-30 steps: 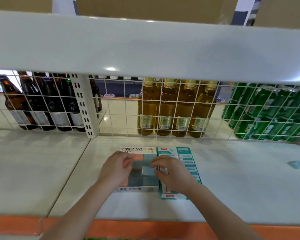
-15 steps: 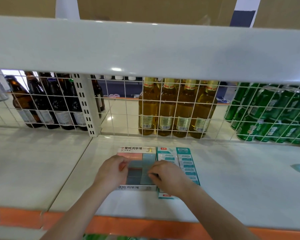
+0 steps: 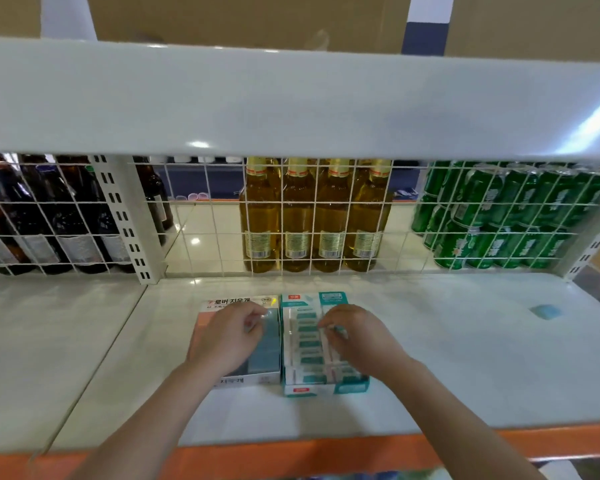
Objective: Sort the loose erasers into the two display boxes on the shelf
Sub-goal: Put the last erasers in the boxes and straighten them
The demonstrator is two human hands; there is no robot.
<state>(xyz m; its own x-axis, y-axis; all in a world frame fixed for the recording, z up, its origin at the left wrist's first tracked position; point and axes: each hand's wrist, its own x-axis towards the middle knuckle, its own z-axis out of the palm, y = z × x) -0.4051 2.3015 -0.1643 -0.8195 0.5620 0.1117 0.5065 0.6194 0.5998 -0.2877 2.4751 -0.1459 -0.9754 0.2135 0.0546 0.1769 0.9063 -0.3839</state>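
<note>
Two display boxes stand side by side on the white shelf. The left box (image 3: 238,378) has Korean lettering and holds pink and blue-grey erasers. The right box (image 3: 303,389) is teal and white and is packed with teal-sleeved erasers (image 3: 305,336). My left hand (image 3: 227,341) hovers over the left box, thumb and forefinger pinching the top blue eraser (image 3: 269,323) in its right column. My right hand (image 3: 355,339) lies over the right box with its fingers curled down onto the sleeved erasers; whether it grips one is hidden. A loose blue eraser (image 3: 545,311) lies far right on the shelf.
A white wire grid (image 3: 205,216) closes the back of the shelf, with dark bottles (image 3: 45,216), yellow bottles (image 3: 312,216) and green cans (image 3: 506,216) behind it. The upper shelf (image 3: 291,109) overhangs. An orange strip (image 3: 291,452) marks the front edge.
My right hand set a blue eraser into the left box, then moved right onto the teal box. My left hand stayed over the left box. The camera shifted slightly.
</note>
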